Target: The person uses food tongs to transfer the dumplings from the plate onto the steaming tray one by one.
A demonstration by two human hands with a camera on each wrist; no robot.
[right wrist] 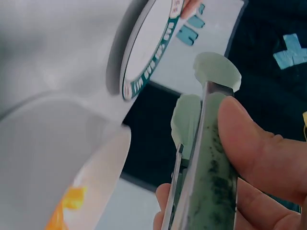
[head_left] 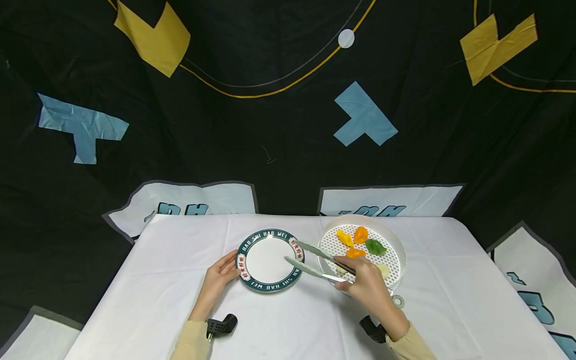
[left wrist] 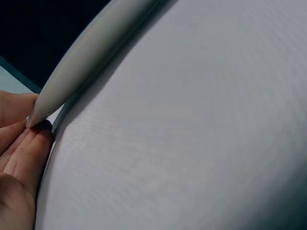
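My left hand (head_left: 219,280) pinches the left edge of a round plate (head_left: 270,260), white in the middle with a dark green lettered rim. In the left wrist view the thumb lies on one side of the plate edge (left wrist: 79,62) and the fingers on the other. My right hand (head_left: 370,284) grips a pair of tongs (head_left: 314,250) with pale green tips. Spread apart, the tips reach over the plate's right side with nothing between them. In the right wrist view, thumb and fingers press the tongs' handles (right wrist: 211,163) from both sides.
Right of the plate, partly behind my right hand, stands a round cream pan (head_left: 399,245) with a perforated white bottom. In it lie several small pieces: yellow (head_left: 344,238), orange (head_left: 360,235), green (head_left: 375,247) and pale yellow. A white cloth (head_left: 288,325) covers the table.
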